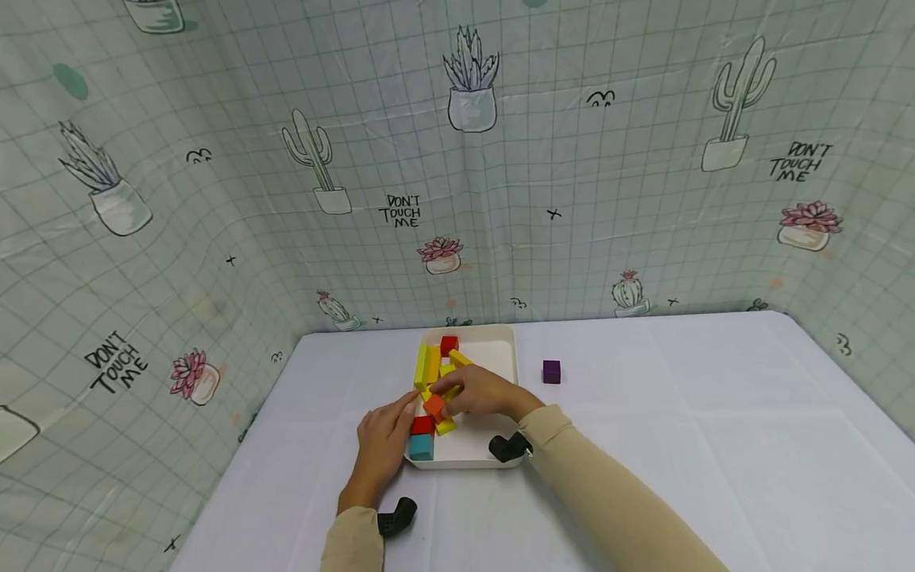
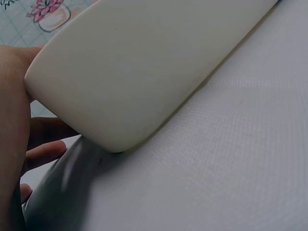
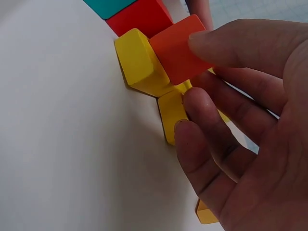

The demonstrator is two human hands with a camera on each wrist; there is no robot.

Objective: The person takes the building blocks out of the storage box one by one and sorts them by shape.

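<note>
A shallow white tray holds several coloured blocks, mostly along its left side. My left hand grips the tray's left wall; in the left wrist view the outer wall hides part of the fingers. Over the tray, my right hand pinches an orange cube, thumb on its face. The cube touches a yellow block. Beside it lie a red block and a teal block in the near-left corner. More yellow blocks lie behind, partly hidden by my right hand.
Another red cube sits at the back of the tray. Outside, to the right, a purple cube stands on the white tablecloth. A cactus-printed cloth hangs behind and at both sides. Black wrist devices are on both arms.
</note>
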